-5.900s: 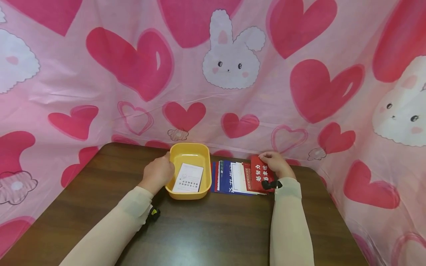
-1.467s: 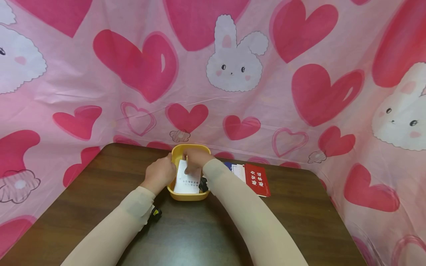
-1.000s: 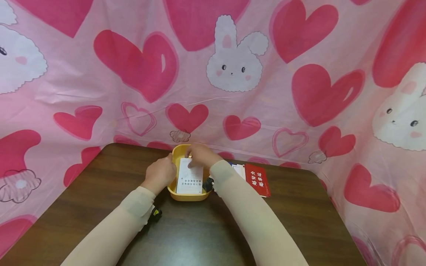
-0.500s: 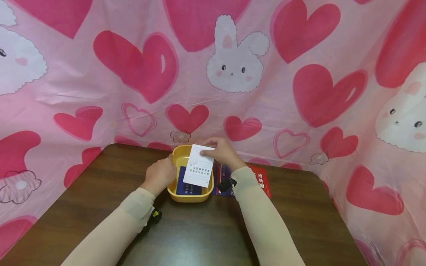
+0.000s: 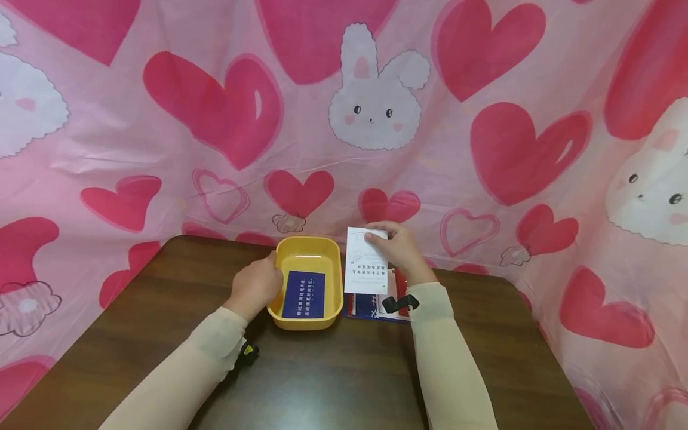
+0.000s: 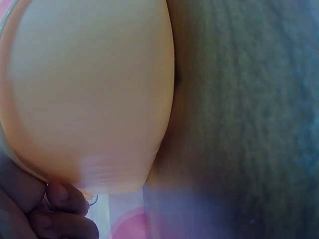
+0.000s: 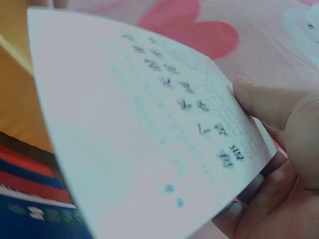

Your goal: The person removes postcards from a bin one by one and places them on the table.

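My left hand (image 5: 255, 285) grips the left rim of a yellow plastic tray (image 5: 307, 323); in the left wrist view its curled fingers (image 6: 65, 219) show at the rim. Inside the tray lies a dark blue card (image 5: 304, 295) with white writing. My right hand (image 5: 400, 248) pinches a white printed card (image 5: 365, 266) by its upper right part, thumb on the face towards me. That card, slightly bent in the right wrist view, is held above a row of overlapping cards (image 5: 366, 306) and hides part of them.
The row of blue, white and red cards lies on the brown wooden table (image 5: 322, 376), just right of the tray. Behind the table hangs a pink cloth (image 5: 312, 149) with hearts and rabbits.
My right hand has lifted the white card out of the tray and carried it right, over the card row. The blue card beneath it now shows. My left hand has stayed on the rim.
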`<state>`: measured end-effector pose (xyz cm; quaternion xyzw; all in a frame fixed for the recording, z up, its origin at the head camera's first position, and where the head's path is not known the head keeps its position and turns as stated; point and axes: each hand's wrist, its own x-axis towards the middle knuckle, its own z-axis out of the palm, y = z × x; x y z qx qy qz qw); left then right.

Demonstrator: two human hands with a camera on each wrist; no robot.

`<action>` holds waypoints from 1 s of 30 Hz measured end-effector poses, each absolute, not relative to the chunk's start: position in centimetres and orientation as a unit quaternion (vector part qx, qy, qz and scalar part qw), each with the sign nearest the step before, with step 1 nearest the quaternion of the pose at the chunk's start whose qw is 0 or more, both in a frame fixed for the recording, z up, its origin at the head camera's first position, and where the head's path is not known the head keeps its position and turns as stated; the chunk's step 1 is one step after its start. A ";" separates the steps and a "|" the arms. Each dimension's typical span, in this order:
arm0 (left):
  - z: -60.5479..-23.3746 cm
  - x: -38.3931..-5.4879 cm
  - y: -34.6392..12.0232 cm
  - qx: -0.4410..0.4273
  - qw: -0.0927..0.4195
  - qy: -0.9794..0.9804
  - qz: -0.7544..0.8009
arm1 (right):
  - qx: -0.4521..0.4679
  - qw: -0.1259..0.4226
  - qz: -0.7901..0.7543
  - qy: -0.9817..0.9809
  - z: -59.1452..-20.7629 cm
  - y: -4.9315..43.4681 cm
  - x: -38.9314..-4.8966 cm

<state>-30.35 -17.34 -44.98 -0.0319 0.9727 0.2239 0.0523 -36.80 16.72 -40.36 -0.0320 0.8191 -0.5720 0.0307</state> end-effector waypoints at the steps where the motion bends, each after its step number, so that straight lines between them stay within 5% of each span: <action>1: -45.0 -30.4 -17.4 -0.031 0.050 0.973 0.221 | -0.029 0.029 -0.572 0.819 -40.2 17.2 -36.8; 13: -44.9 -30.5 -17.6 -0.028 0.051 0.975 0.216 | 0.018 0.049 -0.555 0.830 -38.6 23.8 -36.2; 30: -44.8 -30.4 -17.4 -0.026 0.058 0.974 0.219 | 0.060 0.078 -0.454 0.886 -42.4 30.3 -36.0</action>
